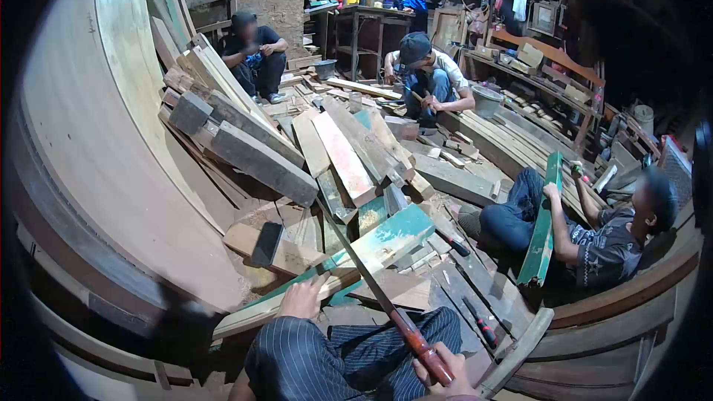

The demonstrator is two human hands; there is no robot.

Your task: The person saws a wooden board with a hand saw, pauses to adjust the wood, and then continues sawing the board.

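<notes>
My right hand (451,373) is wrapped round the reddish-brown wooden handle of a machete (365,273), low at the right of my knees. Its long narrow blade points up and to the left, passing in front of a plank with flaking green paint (397,239). My left hand (301,298) grips the edge of that plank near its lower end, just above my striped trousers. The plank slants up to the right, its far end resting among wood blocks. A black phone (267,243) lies on a wood piece left of the plank.
Stacked beams (260,162) and boards crowd the floor ahead. Red-and-black-handled tools (481,324) lie to my right. A person at right holds a green board (544,215); another crouches ahead with a tool, one sits far left, one stands behind. A large curved panel (82,119) rises at left.
</notes>
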